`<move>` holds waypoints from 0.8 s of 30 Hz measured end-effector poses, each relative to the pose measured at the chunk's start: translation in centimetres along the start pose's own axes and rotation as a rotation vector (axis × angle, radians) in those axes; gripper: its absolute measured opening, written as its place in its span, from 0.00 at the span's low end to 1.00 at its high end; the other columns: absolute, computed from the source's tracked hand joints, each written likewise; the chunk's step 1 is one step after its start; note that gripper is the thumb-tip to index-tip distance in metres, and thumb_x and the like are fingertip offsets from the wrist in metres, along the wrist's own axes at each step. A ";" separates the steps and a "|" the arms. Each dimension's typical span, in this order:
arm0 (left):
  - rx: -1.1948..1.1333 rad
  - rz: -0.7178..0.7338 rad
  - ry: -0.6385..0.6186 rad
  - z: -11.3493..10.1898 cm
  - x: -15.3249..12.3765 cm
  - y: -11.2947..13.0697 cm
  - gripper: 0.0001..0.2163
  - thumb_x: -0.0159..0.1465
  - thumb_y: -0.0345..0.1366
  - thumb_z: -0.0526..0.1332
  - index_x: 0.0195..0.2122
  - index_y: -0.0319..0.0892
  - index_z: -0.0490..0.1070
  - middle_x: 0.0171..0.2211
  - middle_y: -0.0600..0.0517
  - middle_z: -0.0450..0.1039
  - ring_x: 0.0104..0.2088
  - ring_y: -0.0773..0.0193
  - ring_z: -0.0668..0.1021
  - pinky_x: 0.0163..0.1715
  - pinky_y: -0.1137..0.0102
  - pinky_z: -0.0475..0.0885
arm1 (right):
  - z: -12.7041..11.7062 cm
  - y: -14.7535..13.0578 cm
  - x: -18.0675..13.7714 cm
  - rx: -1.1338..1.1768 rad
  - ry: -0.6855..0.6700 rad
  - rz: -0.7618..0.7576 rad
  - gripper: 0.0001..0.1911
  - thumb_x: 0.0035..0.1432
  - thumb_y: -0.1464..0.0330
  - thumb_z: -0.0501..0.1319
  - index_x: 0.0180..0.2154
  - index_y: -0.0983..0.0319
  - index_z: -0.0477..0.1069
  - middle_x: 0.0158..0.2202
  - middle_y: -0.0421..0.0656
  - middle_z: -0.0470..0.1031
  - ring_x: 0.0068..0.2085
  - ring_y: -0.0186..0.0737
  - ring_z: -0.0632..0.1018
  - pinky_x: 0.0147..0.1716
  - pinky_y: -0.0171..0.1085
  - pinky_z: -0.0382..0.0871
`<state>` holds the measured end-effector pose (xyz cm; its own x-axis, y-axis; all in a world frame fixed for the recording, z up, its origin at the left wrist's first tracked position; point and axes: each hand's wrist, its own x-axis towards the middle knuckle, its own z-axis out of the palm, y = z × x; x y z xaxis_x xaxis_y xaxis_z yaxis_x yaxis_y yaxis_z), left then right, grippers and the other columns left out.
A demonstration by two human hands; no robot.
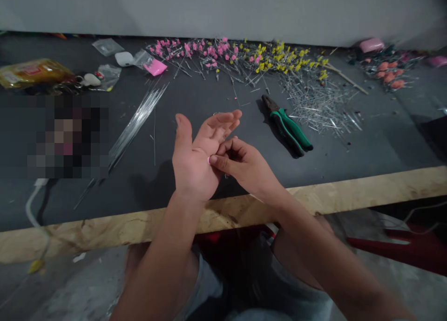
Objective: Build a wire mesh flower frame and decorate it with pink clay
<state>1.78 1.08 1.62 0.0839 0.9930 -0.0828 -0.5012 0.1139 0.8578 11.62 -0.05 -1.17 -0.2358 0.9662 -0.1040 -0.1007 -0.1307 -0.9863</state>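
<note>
My left hand (195, 169) is turned palm up above the dark tabletop, its thumb spread wide and its fingers loosely curled, gripping nothing. A small pink lump (209, 160), like soft clay, shows at the palm. My right hand (249, 167) pinches this lump between thumb and forefinger, right against the left palm. Most of the lump is hidden by the right fingertips. To the right of both hands lie pliers (288, 127) with green and black handles. On the left is a bundle of thin straight wires (139, 120).
Along the back lie wire stems with pink tips (209, 51) and yellow tips (279, 58). A pile of bare short wires (324, 104) sits behind the pliers. Orange-tipped pieces (389, 74) are at far right. A pink packet (155, 67) and a cable (31, 209) are at left.
</note>
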 end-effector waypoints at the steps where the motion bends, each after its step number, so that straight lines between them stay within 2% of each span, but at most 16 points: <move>1: -0.018 -0.007 -0.017 0.0 0.0 -0.1 0.32 0.64 0.61 0.36 0.33 0.46 0.74 0.47 0.48 0.76 0.56 0.52 0.72 0.54 0.58 0.70 | 0.0 0.0 0.0 -0.008 -0.002 0.001 0.12 0.52 0.63 0.66 0.29 0.61 0.65 0.26 0.35 0.65 0.27 0.30 0.64 0.29 0.34 0.59; 5: -0.042 -0.043 -0.007 -0.2 0.2 0.0 0.33 0.64 0.61 0.35 0.33 0.46 0.73 0.48 0.48 0.75 0.57 0.52 0.72 0.53 0.58 0.71 | -0.1 0.0 0.0 -0.046 0.001 0.002 0.11 0.53 0.63 0.65 0.29 0.61 0.66 0.27 0.36 0.65 0.28 0.30 0.64 0.29 0.34 0.59; 9: -0.098 -0.067 -0.014 -0.4 0.3 0.2 0.32 0.63 0.63 0.36 0.34 0.47 0.72 0.48 0.48 0.74 0.58 0.51 0.70 0.52 0.58 0.71 | -0.2 -0.3 -0.1 0.024 -0.046 0.010 0.12 0.53 0.61 0.65 0.31 0.61 0.66 0.29 0.36 0.65 0.29 0.30 0.64 0.31 0.34 0.60; 17: -0.081 -0.045 -0.050 0.1 -0.1 0.0 0.31 0.63 0.62 0.38 0.31 0.46 0.73 0.48 0.48 0.73 0.59 0.51 0.68 0.55 0.60 0.68 | -0.4 -0.6 0.0 -0.072 -0.007 0.006 0.14 0.52 0.62 0.66 0.28 0.61 0.63 0.27 0.35 0.61 0.29 0.30 0.62 0.30 0.34 0.58; 21: -0.047 -0.038 -0.022 0.0 0.0 0.2 0.32 0.64 0.61 0.35 0.33 0.47 0.73 0.47 0.49 0.75 0.58 0.52 0.69 0.53 0.59 0.70 | -0.4 -0.7 -0.2 -0.053 -0.017 -0.006 0.14 0.52 0.61 0.66 0.29 0.60 0.63 0.27 0.35 0.60 0.28 0.30 0.61 0.29 0.34 0.57; 24: -0.050 -0.004 -0.064 -0.2 0.1 -0.1 0.31 0.65 0.59 0.36 0.33 0.46 0.74 0.48 0.49 0.75 0.58 0.52 0.69 0.55 0.58 0.68 | -0.3 -0.5 -0.1 -0.050 -0.009 0.001 0.16 0.51 0.61 0.67 0.28 0.60 0.61 0.26 0.34 0.59 0.28 0.30 0.61 0.28 0.34 0.57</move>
<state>1.64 1.16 1.44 0.1404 0.9887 -0.0525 -0.5430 0.1213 0.8310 11.94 -0.04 -0.66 -0.2445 0.9641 -0.1036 -0.0522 -0.1197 -0.9914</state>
